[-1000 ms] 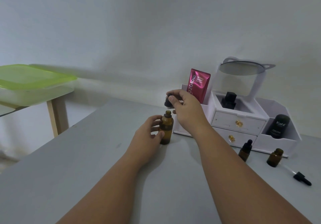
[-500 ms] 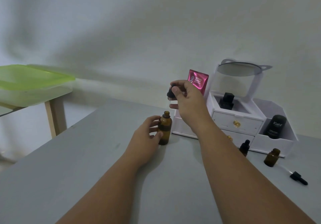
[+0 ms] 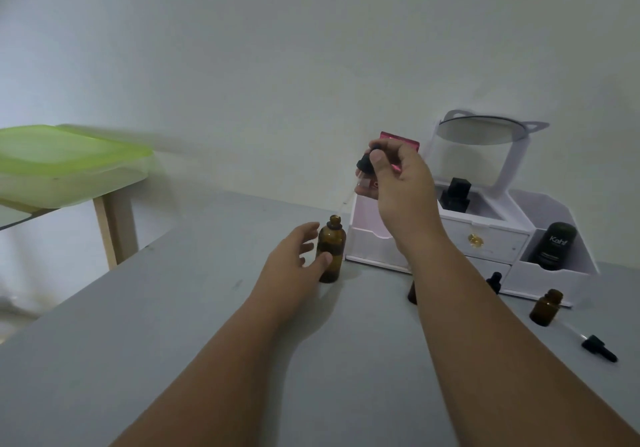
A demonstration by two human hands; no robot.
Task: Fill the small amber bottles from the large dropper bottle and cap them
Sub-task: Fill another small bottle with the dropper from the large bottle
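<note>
Grey table point(image 3: 166, 325) — on it stand a large amber bottle point(image 3: 330, 250), white drawer organiser point(image 3: 498, 242), capped small bottle point(image 3: 496, 281), uncapped small amber bottle point(image 3: 546, 309) — plus a loose dropper point(image 3: 598, 346).

I can read only "Kahf", white on the black tube point(image 3: 553, 245) in the white organizer's point(image 3: 374, 249) right-hand compartment.

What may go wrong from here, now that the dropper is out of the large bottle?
1. The right hand holds the dropper in the air, far from the open small bottle; liquid may drip on the table.
2. The right forearm passes close over a capped small bottle; moving right may knock it.
3. The large bottle stands open in the left hand; a push may spill it.
</note>
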